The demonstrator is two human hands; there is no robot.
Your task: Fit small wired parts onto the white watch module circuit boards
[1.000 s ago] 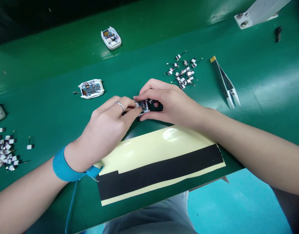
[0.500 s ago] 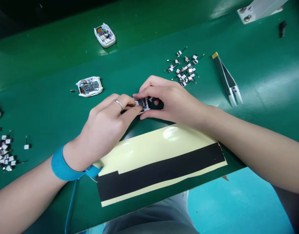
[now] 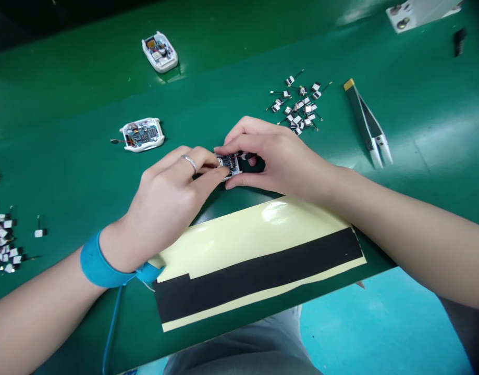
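Between my hands is a small watch housing (image 3: 232,164) with an exposed circuit board, held just above the green bench or resting on it; I cannot tell which. My right hand (image 3: 262,151) grips its right side, thumb and fingers at opposite edges. From the left, my left hand (image 3: 180,182), wearing a ring, has its fingertips closed on the housing's left part and covers that end. A small dark part with a wire (image 3: 245,155) shows by my right fingers. Another open white watch housing (image 3: 143,135) lies left of my hands, its wired round piece outside the case.
Farther back lies another white watch housing (image 3: 160,52). Small wired parts are heaped at the right (image 3: 302,107) and left (image 3: 2,242). Tweezers (image 3: 368,125) lie right. A yellow sheet with a black strip (image 3: 258,273) lies in front. A blue wrist strap (image 3: 102,263) trails a cord.
The view has shifted slightly. Both hands keep nearly the same grip on the watch housing, and the things on the bench stay where they were.
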